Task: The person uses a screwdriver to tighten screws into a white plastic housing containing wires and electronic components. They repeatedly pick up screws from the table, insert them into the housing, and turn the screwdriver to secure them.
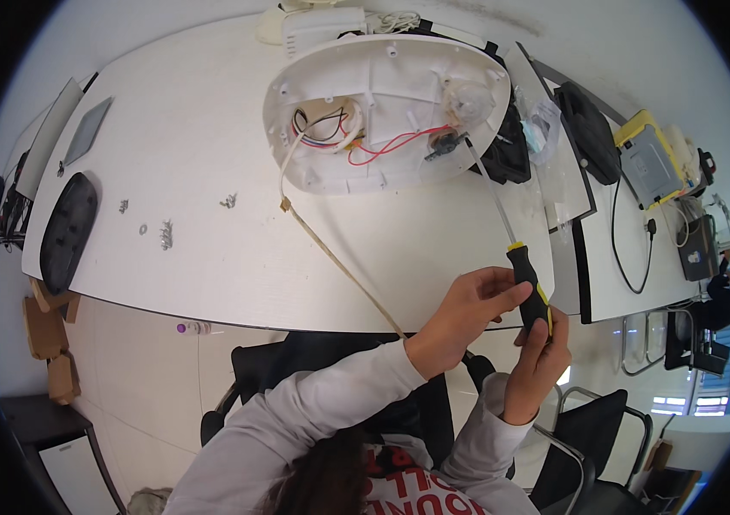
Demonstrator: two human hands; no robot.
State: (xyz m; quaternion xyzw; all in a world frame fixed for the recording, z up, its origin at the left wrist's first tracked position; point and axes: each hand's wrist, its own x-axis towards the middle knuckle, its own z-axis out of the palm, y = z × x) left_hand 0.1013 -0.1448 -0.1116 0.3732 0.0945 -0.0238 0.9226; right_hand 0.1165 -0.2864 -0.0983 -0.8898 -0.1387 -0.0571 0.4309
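A long screwdriver (530, 285) with a black and yellow handle is held in both hands over the table's front edge. My left hand (466, 311) pinches the handle's upper part, and my right hand (540, 360) grips its lower end. Its thin shaft reaches up to the right side of a white oval plastic housing (318, 81), seen from its open inside. The tip lies by a small black part (444, 144); whether they touch I cannot tell. Inside the housing run red wires (391, 153) and a coil of mixed wires. A beige cord (331, 253) trails from it past my left wrist.
Small piles of screws (167, 235) lie on the white table's left part. A black oval cover (69, 232) sits at the left edge. Behind the housing's right side is a black case (511, 154). Black chairs (584, 433) stand below; another person (726, 292) is far right.
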